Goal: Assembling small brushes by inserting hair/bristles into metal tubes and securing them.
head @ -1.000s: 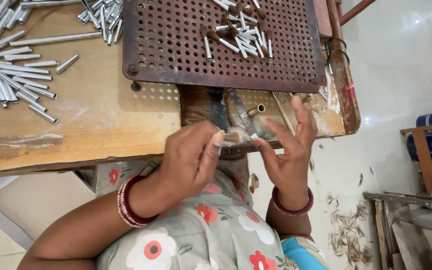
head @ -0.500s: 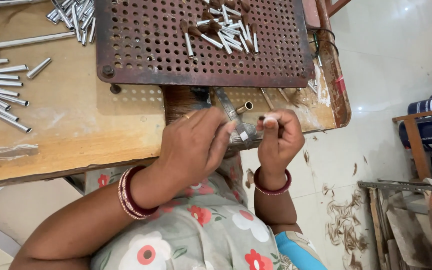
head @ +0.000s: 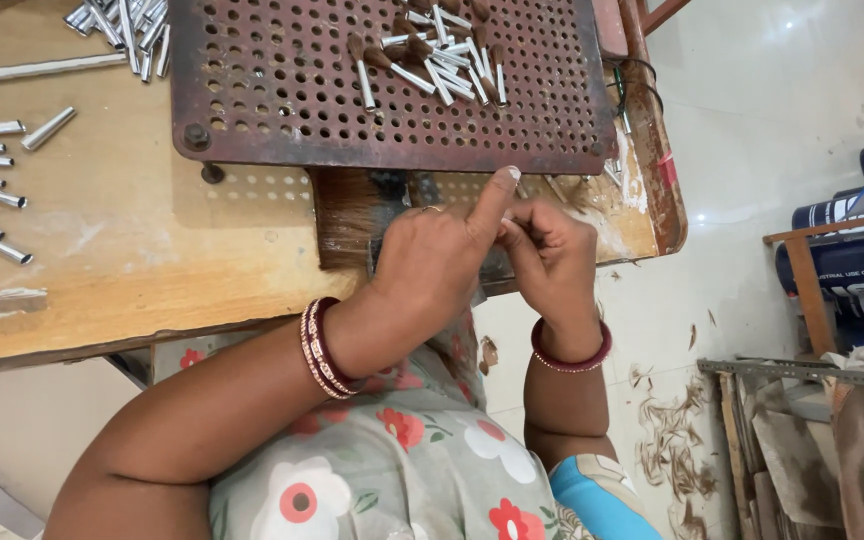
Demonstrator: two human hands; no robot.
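Left hand (head: 442,262) and right hand (head: 550,258) pressed together at desk (head: 152,270) edge below perforated plate (head: 282,90), fingers pinched narrow around small, mostly hidden piece, index raised, presumably for fine control.

Two hands: left hand (head: 432,262), right hand (head: 549,262). One perforated metal plate (head: 282,80). One wooden table (head: 132,250).

Single head view, no second view to overlap. You look steeply down, close over own left hand (head: 432,262) and right hand (head: 549,262) at near edge of wooden bench (head: 122,250); perforated metal plate (head: 282,80) fills top, floor (head: 752,140) at right.
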